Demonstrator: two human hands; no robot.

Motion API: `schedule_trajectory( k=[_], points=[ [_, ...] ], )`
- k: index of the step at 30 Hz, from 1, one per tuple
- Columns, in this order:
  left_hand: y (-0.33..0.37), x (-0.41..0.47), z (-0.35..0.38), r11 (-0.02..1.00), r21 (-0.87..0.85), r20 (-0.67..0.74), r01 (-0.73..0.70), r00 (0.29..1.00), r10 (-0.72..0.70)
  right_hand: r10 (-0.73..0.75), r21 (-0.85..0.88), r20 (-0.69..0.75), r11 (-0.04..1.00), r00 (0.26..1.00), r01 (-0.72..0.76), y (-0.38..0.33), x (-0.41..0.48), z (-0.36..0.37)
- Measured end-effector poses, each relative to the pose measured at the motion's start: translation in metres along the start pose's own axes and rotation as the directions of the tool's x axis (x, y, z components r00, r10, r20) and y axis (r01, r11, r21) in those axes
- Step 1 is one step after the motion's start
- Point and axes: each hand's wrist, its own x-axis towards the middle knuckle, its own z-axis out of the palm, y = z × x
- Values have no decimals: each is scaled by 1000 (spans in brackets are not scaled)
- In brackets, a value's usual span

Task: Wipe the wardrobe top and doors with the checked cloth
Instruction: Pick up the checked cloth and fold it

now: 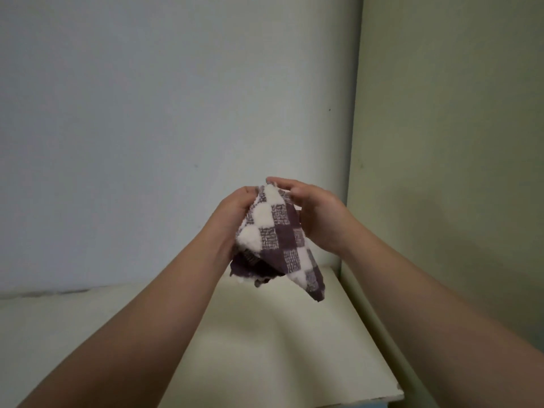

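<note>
The checked cloth (279,240), purple and white, hangs bunched between both hands above the cream wardrobe top (279,334). My left hand (232,213) grips its left side with curled fingers. My right hand (318,216) holds its upper right edge, thumb and fingers pinching the top fold. A loose corner of the cloth droops down to the right, clear of the surface. The wardrobe doors are out of view.
A pale blue-grey wall (147,128) stands behind the wardrobe top. A greenish wall (456,172) runs along its right side, meeting the other in a corner. The top's front right corner (397,396) is near the bottom of the view.
</note>
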Motion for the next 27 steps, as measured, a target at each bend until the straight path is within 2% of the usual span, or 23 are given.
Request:
schedule_trajectory(
  k=[3,5,10,14,17,21,23,27],
  points=[
    [10,-3,2,998,8,33,-67,997,67,-51,-127,-18,991,999,48,-10,-4,8],
    [14,-7,5,996,21,64,-82,995,80,-104,-146,-55,985,993,95,-17,-8,14],
    [25,-24,27,996,-47,152,-81,985,88,-267,-100,-126,962,955,256,-36,-18,21],
    [36,-43,55,985,-34,239,-169,956,172,-368,-65,-170,930,914,362,-58,-37,19],
    [37,-57,79,980,31,172,-196,967,188,-424,-93,-213,906,880,414,-75,-63,11],
    [35,-78,110,954,-57,70,-293,952,297,-548,-253,-217,831,808,496,-92,-110,-5],
    [27,-95,133,952,-86,5,-293,956,294,-607,-323,-181,780,774,536,-106,-143,-23],
    [6,-122,194,917,47,-146,-396,905,399,-678,-355,-138,714,722,603,-134,-212,-70]
  ],
)
